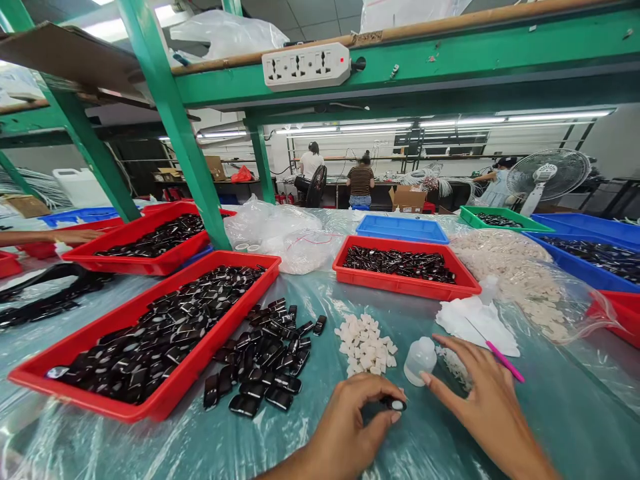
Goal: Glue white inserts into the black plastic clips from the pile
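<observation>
– Teal tabletop (pixel 425 437) is stretching out under green shelving (pixel 410 70), and your left hand (pixel 353 417) is pinching one small black piece (pixel 387 401) thumb-to-fingertip, its white end (pixel 399 405) facing out. Maybe you're holding it that way for a clear view of that end?

– Guessing so lol. Your right hand (pixel 485 393) is hanging loose, thumb and forefinger well apart beside the translucent bottle (pixel 419 357), no telling whether the thumb is touching it. Loose black pieces (pixel 270 357) are lying beside the red tray (pixel 153 407) on your left, and white chips (pixel 367 343) are sitting between them and the bottle, so probably you're wanting both piles within easy reach
</observation>
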`<state>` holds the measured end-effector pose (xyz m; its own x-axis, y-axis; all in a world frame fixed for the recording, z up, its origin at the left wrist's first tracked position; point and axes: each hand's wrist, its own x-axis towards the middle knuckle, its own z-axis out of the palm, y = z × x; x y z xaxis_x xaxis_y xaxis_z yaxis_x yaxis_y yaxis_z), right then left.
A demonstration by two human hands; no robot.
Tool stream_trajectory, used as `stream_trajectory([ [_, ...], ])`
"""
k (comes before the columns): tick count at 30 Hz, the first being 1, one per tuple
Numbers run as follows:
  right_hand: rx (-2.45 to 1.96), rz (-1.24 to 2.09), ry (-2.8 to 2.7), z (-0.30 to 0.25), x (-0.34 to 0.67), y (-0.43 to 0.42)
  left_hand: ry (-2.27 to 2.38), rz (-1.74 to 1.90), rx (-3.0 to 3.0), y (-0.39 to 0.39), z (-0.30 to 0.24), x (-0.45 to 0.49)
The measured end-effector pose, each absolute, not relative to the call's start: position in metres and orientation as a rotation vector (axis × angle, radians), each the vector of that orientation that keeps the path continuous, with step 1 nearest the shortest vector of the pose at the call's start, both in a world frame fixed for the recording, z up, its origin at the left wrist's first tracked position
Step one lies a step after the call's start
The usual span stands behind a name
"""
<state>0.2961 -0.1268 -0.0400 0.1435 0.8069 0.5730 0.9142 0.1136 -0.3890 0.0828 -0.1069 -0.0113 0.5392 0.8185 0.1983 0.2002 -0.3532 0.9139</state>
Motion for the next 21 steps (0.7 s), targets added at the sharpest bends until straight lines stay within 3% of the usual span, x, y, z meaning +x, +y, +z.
stream_trajectory([
  [7,-1.634,0.033,-1.612,-0.039,0.284,-0.125,0.915,0.734,1.938,-0.108,-0.011,0.081],
  [14,-1.176,0.923,-1.141,-0.036,0.278,-0.138,0.876,0.675,1.464,-0.101,-0.018,0.090],
  [21,-0.825,1.299,-0.812,-0.023,0.268,-0.144,0.906,0.723,1.370,-0.100,-0.014,0.089],
])
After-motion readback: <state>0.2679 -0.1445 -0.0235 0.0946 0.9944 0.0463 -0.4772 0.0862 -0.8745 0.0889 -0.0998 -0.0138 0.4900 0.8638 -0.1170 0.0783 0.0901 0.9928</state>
